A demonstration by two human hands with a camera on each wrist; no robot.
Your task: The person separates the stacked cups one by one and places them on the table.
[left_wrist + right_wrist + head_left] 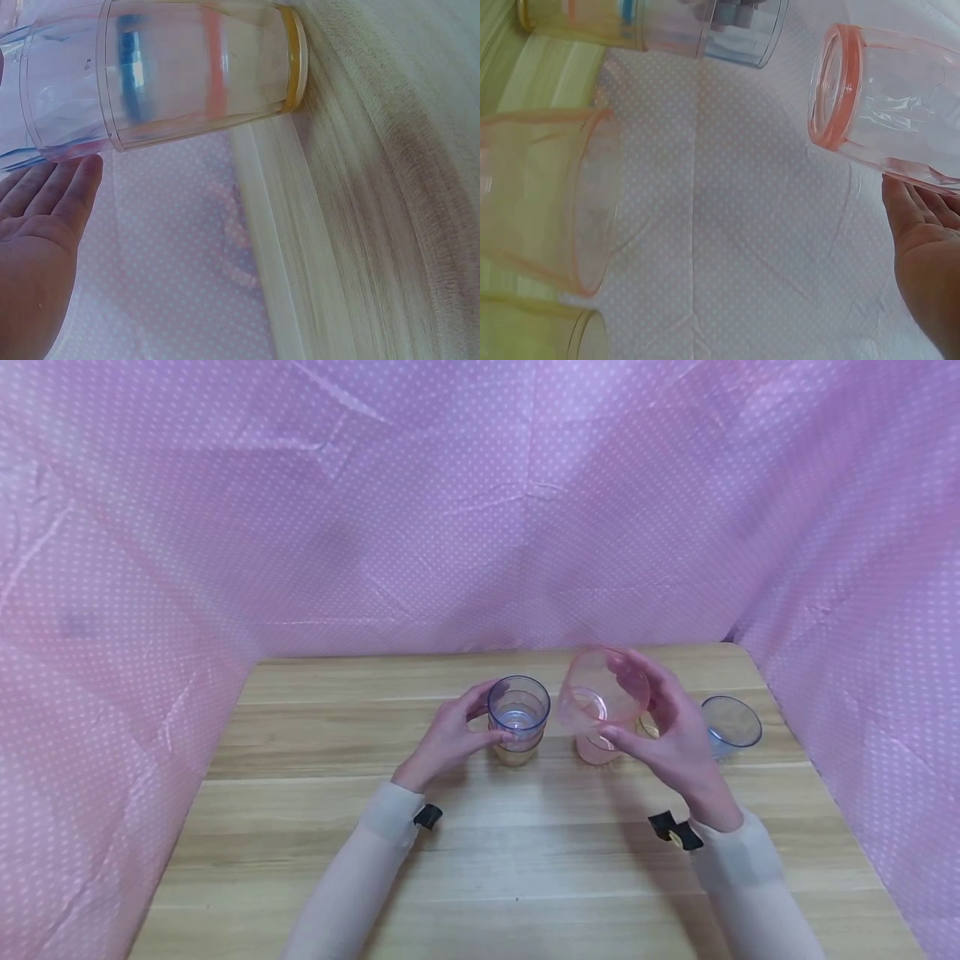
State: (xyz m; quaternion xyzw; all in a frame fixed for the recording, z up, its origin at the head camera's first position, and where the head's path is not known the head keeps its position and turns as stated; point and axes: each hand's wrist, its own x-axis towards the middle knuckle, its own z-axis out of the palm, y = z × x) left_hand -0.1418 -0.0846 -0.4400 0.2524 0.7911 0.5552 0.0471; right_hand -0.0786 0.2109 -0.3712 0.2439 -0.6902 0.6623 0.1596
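My left hand (453, 735) grips a stack of nested clear plastic cups (517, 727), thumb on the near side and fingers round the far side. A blue-tinted cup is on top, with pink and yellow ones below; the yellow base (294, 60) meets the wooden table. To its right, my right hand (678, 743) holds a pink-tinted cup (907, 105) in the air, tilted, its rim towards the head camera. Below that stands another pink cup (540, 195), upright on the table and apart from the raised one.
A yellow-tinted cup (532, 330) stands beside the standing pink cup, mostly hidden by my right hand in the head view. Farther right is a blue-tinted cup (731, 722). Pink dotted cloth (480, 527) hangs behind and beside the table (510, 868).
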